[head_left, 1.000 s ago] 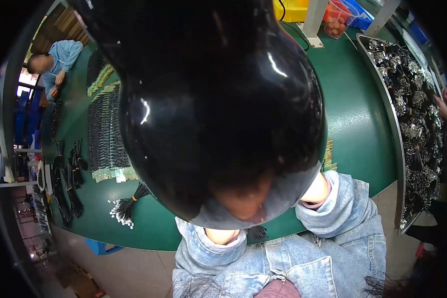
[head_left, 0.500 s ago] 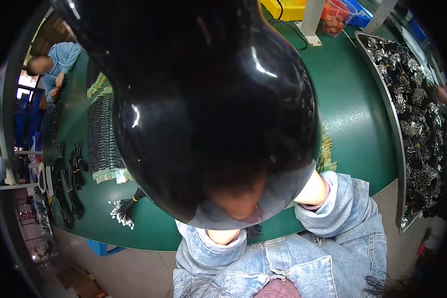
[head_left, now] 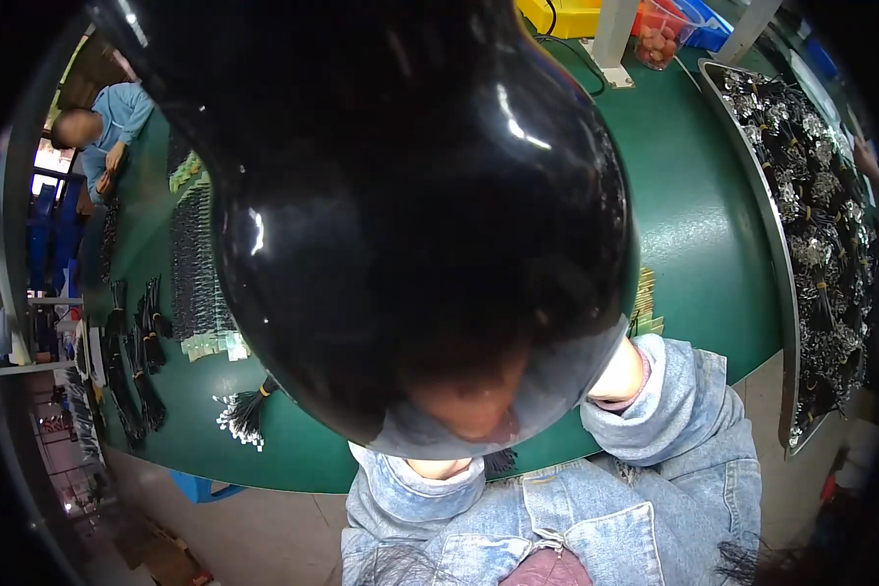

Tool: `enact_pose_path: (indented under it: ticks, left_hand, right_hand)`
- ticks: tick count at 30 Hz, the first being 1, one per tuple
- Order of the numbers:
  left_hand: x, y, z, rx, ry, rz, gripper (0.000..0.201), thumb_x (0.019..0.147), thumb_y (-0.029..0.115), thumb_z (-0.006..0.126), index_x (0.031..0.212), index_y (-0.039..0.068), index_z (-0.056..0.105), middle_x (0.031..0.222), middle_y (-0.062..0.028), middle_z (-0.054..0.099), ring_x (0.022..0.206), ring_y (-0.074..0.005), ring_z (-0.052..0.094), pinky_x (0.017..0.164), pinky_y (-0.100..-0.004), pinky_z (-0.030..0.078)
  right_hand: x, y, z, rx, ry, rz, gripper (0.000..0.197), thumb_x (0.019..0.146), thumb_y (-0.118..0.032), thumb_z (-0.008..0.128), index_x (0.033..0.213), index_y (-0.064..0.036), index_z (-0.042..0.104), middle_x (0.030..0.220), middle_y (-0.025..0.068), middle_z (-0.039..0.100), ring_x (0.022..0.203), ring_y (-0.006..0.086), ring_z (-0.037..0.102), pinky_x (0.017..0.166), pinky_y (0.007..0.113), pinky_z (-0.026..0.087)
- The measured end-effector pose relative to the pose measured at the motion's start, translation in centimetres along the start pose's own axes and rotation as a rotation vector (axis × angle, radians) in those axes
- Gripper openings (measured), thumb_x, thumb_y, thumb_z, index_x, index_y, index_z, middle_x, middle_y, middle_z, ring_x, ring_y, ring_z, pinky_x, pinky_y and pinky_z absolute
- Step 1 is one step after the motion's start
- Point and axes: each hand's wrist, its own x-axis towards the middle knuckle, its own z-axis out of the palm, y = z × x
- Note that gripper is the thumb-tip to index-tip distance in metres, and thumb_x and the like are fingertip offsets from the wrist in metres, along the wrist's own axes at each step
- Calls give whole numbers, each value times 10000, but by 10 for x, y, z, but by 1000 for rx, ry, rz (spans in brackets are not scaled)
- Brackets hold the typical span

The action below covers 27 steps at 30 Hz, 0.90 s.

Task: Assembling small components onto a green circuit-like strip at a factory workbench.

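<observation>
A large glossy black, bulb-shaped object (head_left: pixel 430 225) fills the middle of the view and hides most of both hands. Only the wrist of my left hand (head_left: pixel 439 467) shows below its lower edge, inside a rolled denim cuff. My right hand (head_left: pixel 619 377) is likewise visible only at the wrist, at the object's lower right edge. What either hand holds is hidden. Dark strands (head_left: pixel 500 460) peek out between the two cuffs. Just beyond the right wrist lie narrow yellow-green strips (head_left: pixel 646 303). A tied bundle of black wires with white ends (head_left: pixel 243 416) rests left of my left hand.
On the green table (head_left: pixel 698 225), rows of black wired pieces with green boards (head_left: pixel 193 264) and black wire bundles (head_left: pixel 146 366) lie left. A metal tray (head_left: pixel 789 322) of wire bundles stands right. Behind are a clear tub (head_left: pixel 658 39) and yellow bin (head_left: pixel 568 18). Another person (head_left: pixel 117 122) sits far left.
The black object appears slightly lower in the view and covers a little more of the left wrist. Both forearms stay almost in place.
</observation>
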Motion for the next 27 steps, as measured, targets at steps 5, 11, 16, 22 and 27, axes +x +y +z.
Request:
enact_pose_path:
  ticks: [5, 11, 16, 22, 27]
  left_hand:
    - [1, -8, -5, 7, -78, 31, 228, 779, 14, 584, 990, -14, 502, 758, -67, 522, 637, -118, 479, 513, -238, 387]
    - [1, -8, -1, 38, -108, 125, 310, 759, -16, 589, 1054, -19, 493, 831, -84, 554, 696, -142, 518, 599, -250, 420]
    - [2, -6, 14, -40, 20, 75, 298, 778, 15, 577, 1059, -20, 484, 801, -79, 543, 675, -142, 515, 588, -249, 426]
    - [4, 3, 0, -111, -264, -38, 324, 781, 14, 560, 1089, -36, 473, 830, -91, 540, 711, -155, 520, 654, -269, 451]
    - [-1, -8, 7, 20, 53, 110, 284, 775, -11, 562, 1049, -21, 488, 857, -89, 543, 702, -141, 518, 595, -256, 430]
  right_hand:
    - [-1, -1, 0, -37, 62, -79, 122, 794, -51, 636, 881, 29, 605, 821, 78, 642, 762, 116, 609, 689, 234, 487]
    - [-1, -5, -1, -208, 85, -106, 170, 778, -92, 657, 897, 16, 600, 811, 76, 642, 750, 108, 610, 672, 230, 485]
    - [-5, -10, 0, -263, 115, -97, 207, 776, -102, 658, 940, 11, 602, 811, 66, 634, 740, 97, 600, 659, 227, 481]
    - [0, 4, -3, -214, 59, -170, 198, 793, -75, 639, 961, 19, 593, 837, 64, 633, 764, 102, 599, 679, 224, 478]
    - [-1, -1, 1, 132, 26, -22, 205, 800, -45, 625, 984, 29, 575, 873, 74, 631, 807, 115, 601, 720, 234, 483]
